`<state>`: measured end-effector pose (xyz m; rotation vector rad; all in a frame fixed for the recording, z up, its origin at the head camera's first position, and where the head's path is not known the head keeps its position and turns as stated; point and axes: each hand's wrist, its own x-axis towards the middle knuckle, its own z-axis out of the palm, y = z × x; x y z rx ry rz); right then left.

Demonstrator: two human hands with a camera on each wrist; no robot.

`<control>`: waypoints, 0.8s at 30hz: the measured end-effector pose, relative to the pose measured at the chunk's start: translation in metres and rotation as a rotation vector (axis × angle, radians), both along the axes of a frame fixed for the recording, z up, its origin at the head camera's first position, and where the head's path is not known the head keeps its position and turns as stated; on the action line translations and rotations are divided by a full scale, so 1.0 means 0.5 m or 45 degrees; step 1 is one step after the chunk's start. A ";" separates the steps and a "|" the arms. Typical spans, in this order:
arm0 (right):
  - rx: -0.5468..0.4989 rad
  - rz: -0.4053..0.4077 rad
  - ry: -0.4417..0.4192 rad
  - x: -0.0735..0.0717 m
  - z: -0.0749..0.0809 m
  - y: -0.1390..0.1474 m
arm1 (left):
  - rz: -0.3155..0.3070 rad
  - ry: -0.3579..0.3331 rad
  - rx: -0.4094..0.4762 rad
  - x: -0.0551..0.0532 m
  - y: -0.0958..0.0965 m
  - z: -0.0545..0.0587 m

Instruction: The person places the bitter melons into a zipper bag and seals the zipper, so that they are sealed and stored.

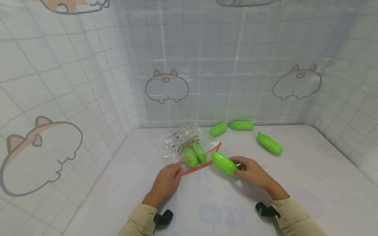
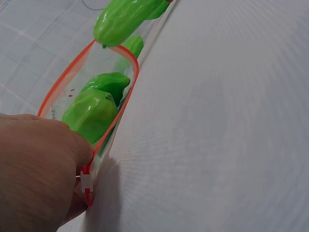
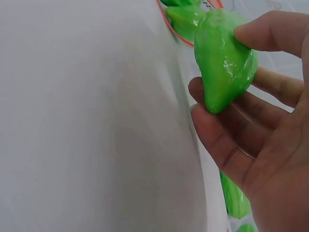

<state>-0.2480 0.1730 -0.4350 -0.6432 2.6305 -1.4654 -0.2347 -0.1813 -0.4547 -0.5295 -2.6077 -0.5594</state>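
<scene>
My right hand (image 1: pixel 254 172) holds a shiny green cucumber (image 1: pixel 222 163) between thumb and fingers, at the right end of the bag's mouth. In the right wrist view, the thumb presses one side of the cucumber (image 3: pixel 224 63) and fingertips support the other. My left hand (image 1: pixel 166 183) pinches the left corner of a clear zip bag (image 1: pixel 168 152) with a red-edged opening, close to its white slider (image 2: pixel 86 182). Its mouth gapes towards me. Two green cucumbers (image 1: pixel 190 160) lie inside the bag, their near ends at the opening. Cartoon figures and lettering are printed on the plastic.
Behind the bag, two more cucumbers (image 1: pixel 218 129) lie along the back of the white table (image 1: pixel 141 170). A third loose one (image 1: pixel 269 143) lies farther right. A grid-patterned curtain with animal drawings (image 1: pixel 167 87) surrounds the table at the back and sides.
</scene>
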 end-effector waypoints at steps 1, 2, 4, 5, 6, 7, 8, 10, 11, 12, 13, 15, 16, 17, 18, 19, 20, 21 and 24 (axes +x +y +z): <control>0.005 -0.003 -0.006 0.000 -0.002 -0.003 | 0.001 -0.003 0.002 0.000 0.000 0.000; 0.011 -0.005 -0.006 -0.001 -0.003 -0.007 | 0.002 -0.004 0.002 0.000 0.001 0.000; 0.027 -0.007 0.003 -0.001 -0.005 -0.014 | 0.004 -0.005 0.002 -0.001 0.001 0.000; 0.035 -0.009 0.006 -0.001 -0.005 -0.017 | 0.005 -0.007 0.004 -0.001 0.001 -0.001; 0.041 -0.010 0.010 -0.001 -0.005 -0.020 | 0.006 -0.009 0.003 -0.001 0.001 -0.002; 0.047 -0.016 0.013 -0.001 -0.005 -0.022 | 0.007 -0.012 0.001 -0.001 0.002 -0.002; 0.053 -0.021 0.017 0.000 -0.004 -0.025 | 0.009 -0.014 -0.002 -0.002 0.002 -0.002; 0.060 -0.030 0.005 0.000 -0.003 -0.030 | 0.011 -0.018 -0.006 -0.002 0.002 -0.003; 0.064 -0.033 0.001 0.000 -0.002 -0.034 | 0.015 -0.023 -0.008 -0.002 0.001 -0.003; 0.071 -0.037 -0.003 -0.001 -0.001 -0.037 | 0.018 -0.028 -0.008 -0.001 0.000 -0.003; 0.079 -0.043 -0.005 -0.001 0.000 -0.040 | 0.020 -0.033 -0.007 -0.001 0.000 -0.003; 0.093 -0.056 -0.015 -0.003 0.002 -0.045 | 0.025 -0.042 -0.008 -0.001 0.000 -0.002; 0.100 -0.065 -0.017 -0.003 0.004 -0.048 | 0.026 -0.047 -0.007 0.000 0.000 -0.001; 0.106 -0.072 -0.020 -0.004 0.005 -0.050 | 0.026 -0.052 -0.005 0.000 0.000 0.000; 0.110 -0.085 -0.027 -0.005 0.006 -0.052 | 0.024 -0.054 -0.002 0.000 0.000 0.000; 0.111 -0.095 -0.032 -0.005 0.008 -0.054 | 0.025 -0.056 -0.003 0.000 0.001 0.001; 0.113 -0.108 -0.034 -0.006 0.008 -0.057 | 0.023 -0.056 -0.004 0.000 0.001 0.001; 0.112 -0.114 -0.031 -0.007 0.009 -0.059 | 0.021 -0.052 -0.005 -0.001 0.001 0.001; 0.108 -0.127 -0.017 -0.009 0.012 -0.065 | 0.015 -0.039 -0.004 -0.001 0.001 0.002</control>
